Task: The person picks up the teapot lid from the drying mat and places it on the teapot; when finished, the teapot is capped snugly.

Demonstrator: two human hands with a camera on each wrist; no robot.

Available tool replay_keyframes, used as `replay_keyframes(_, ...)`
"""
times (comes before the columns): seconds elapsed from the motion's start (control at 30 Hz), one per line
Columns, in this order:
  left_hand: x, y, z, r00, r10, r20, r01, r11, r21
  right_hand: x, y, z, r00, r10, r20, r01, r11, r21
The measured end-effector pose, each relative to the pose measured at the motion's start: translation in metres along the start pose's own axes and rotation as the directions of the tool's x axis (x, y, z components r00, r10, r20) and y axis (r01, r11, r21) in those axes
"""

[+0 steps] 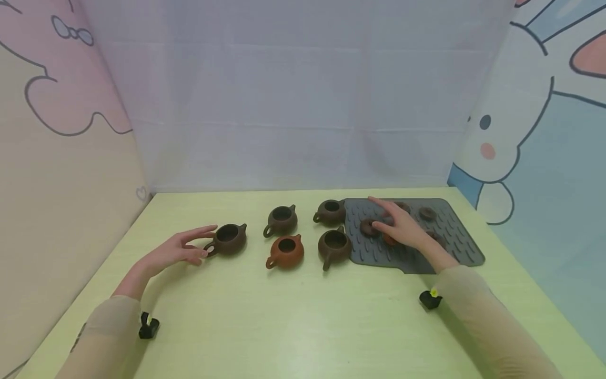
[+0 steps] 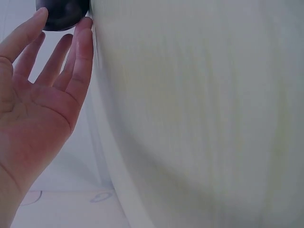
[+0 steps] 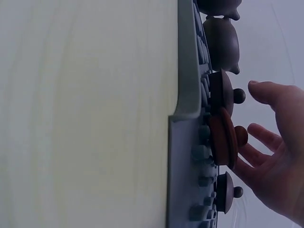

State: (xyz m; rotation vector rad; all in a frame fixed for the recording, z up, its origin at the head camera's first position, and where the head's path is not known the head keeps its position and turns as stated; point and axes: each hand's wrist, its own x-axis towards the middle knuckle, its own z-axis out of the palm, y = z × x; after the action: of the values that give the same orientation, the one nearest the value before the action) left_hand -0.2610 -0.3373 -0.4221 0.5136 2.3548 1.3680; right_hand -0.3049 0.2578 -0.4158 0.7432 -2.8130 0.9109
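Observation:
At the left of the table, in the head view, my left hand (image 1: 172,253) reaches to a dark brown lidless teapot (image 1: 230,242), its fingers at the handle side. In the left wrist view the thumb and fingertips of the left hand (image 2: 45,95) are beside the dark pot (image 2: 64,14); firm contact cannot be made out. My right hand (image 1: 402,227) hovers over the grey mat (image 1: 456,247), thumb near a dark brown lid (image 1: 367,228). The right wrist view has the right hand (image 3: 278,152) spread around, apart from, a dark lid (image 3: 221,92) and a reddish lid (image 3: 223,140).
Between the hands stand a reddish teapot (image 1: 286,253) and dark teapots, one (image 1: 282,221) behind it, one (image 1: 334,247) by the mat's left edge and another (image 1: 330,212) farther back. Another dark lid (image 1: 427,213) lies on the mat's far right. Fabric walls enclose the table.

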Motion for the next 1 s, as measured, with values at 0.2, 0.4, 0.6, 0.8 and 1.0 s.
replay_keyframes(0.2,-0.0023,0.0014,0.0004,0.998,-0.067,0.019,0.068,0.997,-0.026,0.0028,-0.0047,0.0023,0.998,0.040,0.038,-0.039,0.999,-0.038)
replay_keyframes(0.4,-0.0024,0.0003,-0.0015,0.994,-0.092,0.052,0.095,0.993,-0.074,0.0045,-0.0083,0.0018,0.992,0.108,0.067,-0.105,0.993,-0.048)
replay_keyframes(0.6,-0.0003,0.0006,-0.0027,0.992,-0.099,0.077,0.105,0.991,-0.086,0.0032,-0.0104,0.0024,0.990,0.131,0.055,-0.127,0.990,-0.068)
replay_keyframes(0.8,-0.0006,0.0001,-0.0040,0.993,-0.097,0.073,0.103,0.991,-0.086,0.0055,-0.0095,0.0058,0.994,0.109,0.014,-0.108,0.992,-0.071)
replay_keyframes(1.0,-0.0002,0.0009,-0.0014,0.994,-0.082,0.071,0.088,0.992,-0.086,0.0072,-0.0090,0.0073,0.991,0.134,-0.016,-0.135,0.989,-0.064)
